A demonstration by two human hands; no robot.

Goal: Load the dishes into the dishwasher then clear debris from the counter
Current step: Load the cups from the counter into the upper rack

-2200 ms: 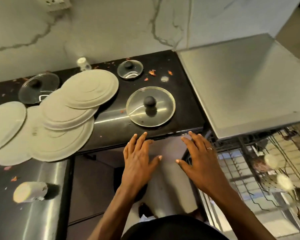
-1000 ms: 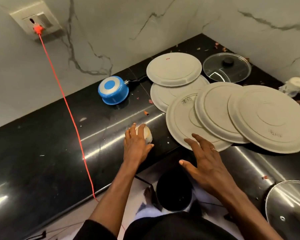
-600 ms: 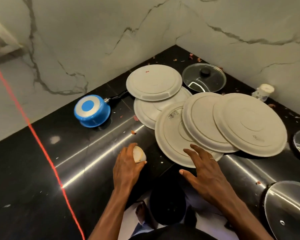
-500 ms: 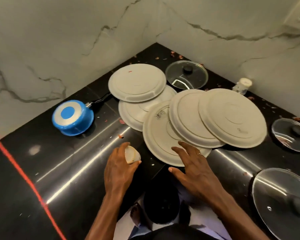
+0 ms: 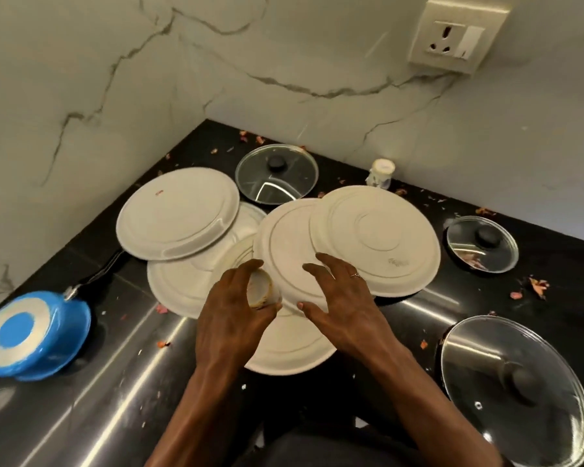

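Observation:
Several cream plates lie upside down and overlapping on the black counter [image 5: 122, 392]; the top right plate [image 5: 378, 237] overlaps a middle plate [image 5: 284, 244], and another plate [image 5: 179, 212] lies at the left. My left hand [image 5: 230, 318] grips a small cream cup [image 5: 262, 289] over the nearest plate [image 5: 290, 352]. My right hand [image 5: 344, 305] hovers with spread fingers over the middle plate's near rim. Three glass lids lie around: one at the back [image 5: 277, 173], a small one at the right [image 5: 482, 244], a large one near right [image 5: 516, 385].
A blue pan [image 5: 34, 335] lies upside down at the left, its handle pointing to the plates. A small white-capped bottle [image 5: 381, 173] stands by the marble wall. Red-orange debris [image 5: 536, 286] is scattered on the counter. A wall socket [image 5: 459, 35] is at upper right.
The view swung from the dishwasher to the counter corner. My left hand took hold of the small cup and lifted it toward the plates. My right hand moved over the plates.

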